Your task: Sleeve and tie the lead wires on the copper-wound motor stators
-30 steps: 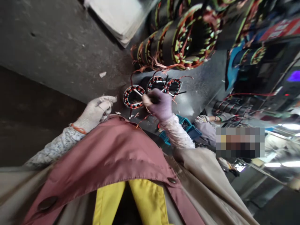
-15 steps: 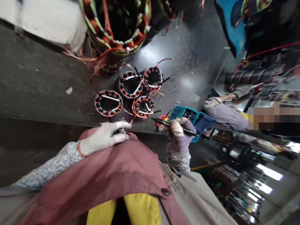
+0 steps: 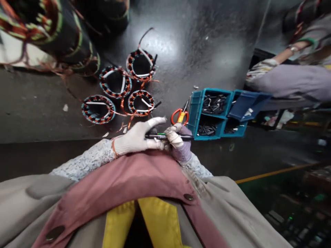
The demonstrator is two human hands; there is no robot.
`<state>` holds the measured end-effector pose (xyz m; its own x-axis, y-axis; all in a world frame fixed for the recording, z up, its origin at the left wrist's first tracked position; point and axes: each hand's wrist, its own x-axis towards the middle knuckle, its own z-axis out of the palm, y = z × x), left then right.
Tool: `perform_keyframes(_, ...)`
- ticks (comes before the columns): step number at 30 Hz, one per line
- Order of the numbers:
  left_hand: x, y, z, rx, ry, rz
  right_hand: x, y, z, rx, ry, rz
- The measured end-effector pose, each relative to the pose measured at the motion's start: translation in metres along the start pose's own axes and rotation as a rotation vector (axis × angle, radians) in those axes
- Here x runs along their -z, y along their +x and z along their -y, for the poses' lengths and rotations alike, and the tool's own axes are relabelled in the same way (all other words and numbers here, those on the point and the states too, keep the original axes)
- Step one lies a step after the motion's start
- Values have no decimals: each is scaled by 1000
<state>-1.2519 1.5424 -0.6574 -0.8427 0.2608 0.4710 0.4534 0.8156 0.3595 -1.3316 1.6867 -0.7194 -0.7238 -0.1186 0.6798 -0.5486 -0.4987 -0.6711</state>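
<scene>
My right hand point(image 3: 175, 137), wearing a white and purple covering, is closed around a black marker pen point(image 3: 158, 136) held level over my lap. The other end of the pen lies between the spread thumb and forefinger of my left hand point(image 3: 139, 136), in a white knit glove. My left hand's inner fingers are partly hidden, and I cannot tell if they touch the pen. Just beyond sit several small ring-shaped copper-wound stators, the nearest a stator point(image 3: 141, 112) with white sleeves and a black-tipped lead. Orange-handled scissors point(image 3: 176, 117) lie beyond my right hand.
Blue bins point(image 3: 198, 110) with short black tubing pieces stand at the right on the dark table point(image 3: 181, 65). Large wound stators point(image 3: 69, 38) stand at the upper left. A co-worker's gloved hand point(image 3: 262, 69) is at the right, past the bins.
My right hand has brought the marker pen left, to my left hand. My left hand has moved right and its fingers have spread around the pen's end. The view has shifted right.
</scene>
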Motion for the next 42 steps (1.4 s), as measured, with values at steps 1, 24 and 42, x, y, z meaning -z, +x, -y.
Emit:
perform_keyframes(1, -5, 1, -5, -2, -36, -44, 4, 0, -2, 20, 77, -29)
perform_keyframes(24, -95, 101, -58, 179, 297, -244, 75, 21, -39, 122, 115, -268)
perform_keyframes(42, 38, -74, 125, 512, 1012, -545, 81, 128, 15, 542, -1382, 49)
